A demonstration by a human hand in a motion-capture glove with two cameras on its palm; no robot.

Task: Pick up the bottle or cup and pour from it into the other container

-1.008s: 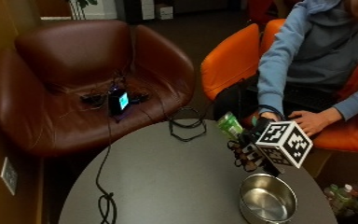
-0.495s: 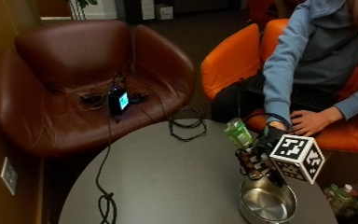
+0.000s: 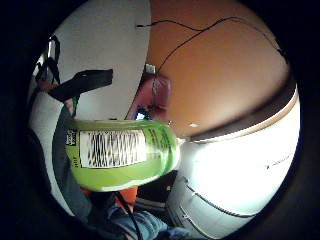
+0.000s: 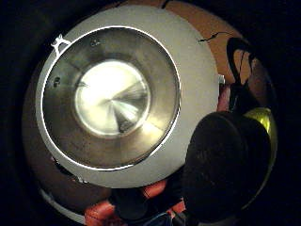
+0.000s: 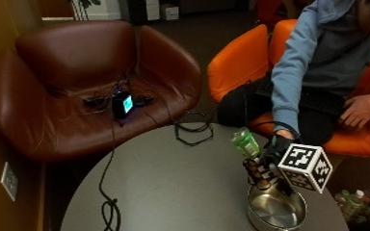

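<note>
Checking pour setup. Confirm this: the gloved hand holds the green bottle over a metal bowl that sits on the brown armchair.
Wrong in one respect: the bowl sits on the round table, not the armchair. The outside view shows it. The rest stands: the gloved hand holds the green bottle over the bowl.

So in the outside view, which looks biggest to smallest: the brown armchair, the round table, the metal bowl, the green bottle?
1. Brown armchair and round table: look alike, and the table runs past the picture's edge, so I can't rank them.
2. Metal bowl.
3. Green bottle, partly hidden by the right hand.
</note>
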